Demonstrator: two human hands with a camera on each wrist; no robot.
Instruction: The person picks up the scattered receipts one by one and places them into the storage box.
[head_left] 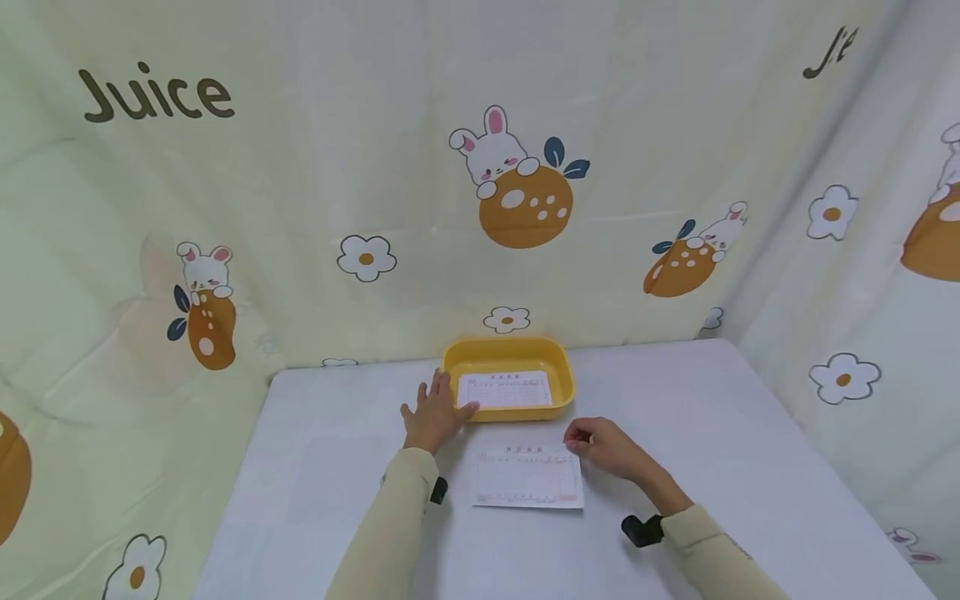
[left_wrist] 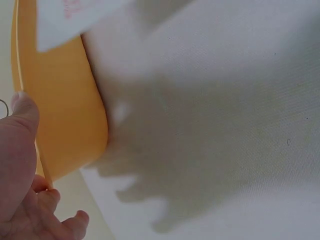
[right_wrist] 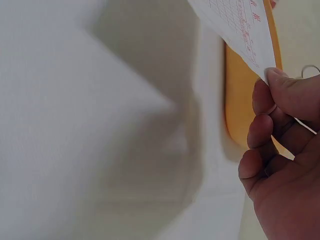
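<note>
A yellow plastic tray (head_left: 564,375) stands at the back of the table, with a printed paper form (head_left: 517,387) in it. My left hand (head_left: 435,417) holds the tray's near left corner, thumb on the front rim and fingers spread along the left side; the left wrist view shows the thumb (left_wrist: 25,112) on the rim. A second printed form (head_left: 525,482) is in front of the tray. Its upper right corner is pinched between the thumb and fingers of my right hand (head_left: 606,446), and the form (right_wrist: 240,30) casts a shadow in the right wrist view.
A white cloth covers the table (head_left: 675,400). Behind and at the sides hangs a pale curtain (head_left: 300,167) printed with rabbits, oranges and flowers, close to the tray's far side. Both wrists carry small black devices (head_left: 642,531).
</note>
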